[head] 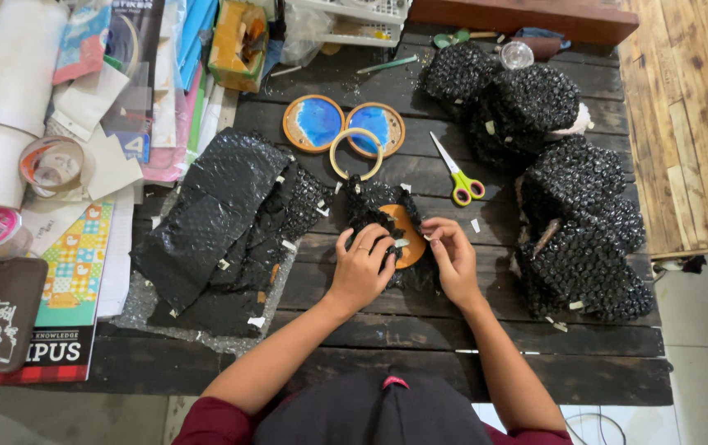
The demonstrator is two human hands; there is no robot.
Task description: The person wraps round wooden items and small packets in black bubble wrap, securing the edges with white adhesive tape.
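Black bubble wrap point(374, 206) lies half peeled from an orange round disc point(407, 235) at the middle of the dark wooden desk point(420, 330). The left hand point(362, 268) curls around the disc's left edge, fingers closed on wrap and disc together. The right hand point(451, 251) pinches at the disc's right edge, fingertips bent in; whether they grip tape or the wrap itself I cannot tell.

Just above, two blue-faced discs point(314, 123) and an empty ring point(355, 153) sit bare. To the left lies a heap of loose wrap sheets point(222, 222), which suggests several pieces are already unwrapped. To the right, a stack of wrapped bundles point(572, 214) looks untouched, so I judge most of the work remains. Yellow-handled scissors point(459, 177) rest near the right hand.
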